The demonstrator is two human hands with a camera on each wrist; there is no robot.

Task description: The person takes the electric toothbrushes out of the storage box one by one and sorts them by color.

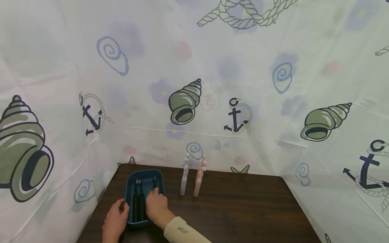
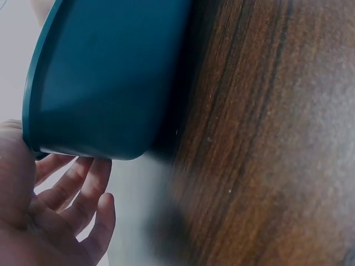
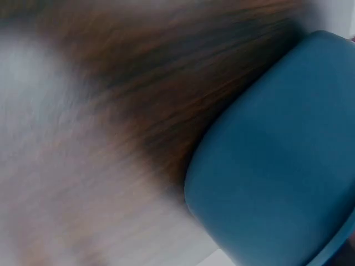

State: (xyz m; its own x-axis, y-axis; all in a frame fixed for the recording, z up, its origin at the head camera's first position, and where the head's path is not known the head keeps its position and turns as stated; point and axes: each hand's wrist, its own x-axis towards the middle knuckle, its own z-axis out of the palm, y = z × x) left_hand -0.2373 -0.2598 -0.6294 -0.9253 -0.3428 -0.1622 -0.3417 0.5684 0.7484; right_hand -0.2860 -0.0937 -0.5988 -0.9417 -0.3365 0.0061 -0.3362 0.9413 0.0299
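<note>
A deep blue rectangular tray (image 1: 145, 222) stands on the table, its outer wall filling much of both wrist views. Two slim black-handled tools (image 1: 139, 204) with small silvery heads lie lengthwise inside it. My left hand (image 1: 114, 219) grips the tray's left rim; in the left wrist view its fingers (image 2: 83, 194) touch the outside of the wall. Over the tray's right half, my right hand (image 1: 157, 205) reaches in with curled fingers round another dark slim tool (image 1: 155, 181), whose far end shows beyond them. The right wrist view does not show those fingers.
Right of the tray, a whitish slim stick (image 1: 184, 180) and a pink one (image 1: 199, 180) with knobbly tops are side by side. The dark wooden table (image 1: 243, 209) reaches back to a white cloth (image 1: 212, 67) printed with shells and anchors, which also covers both sides.
</note>
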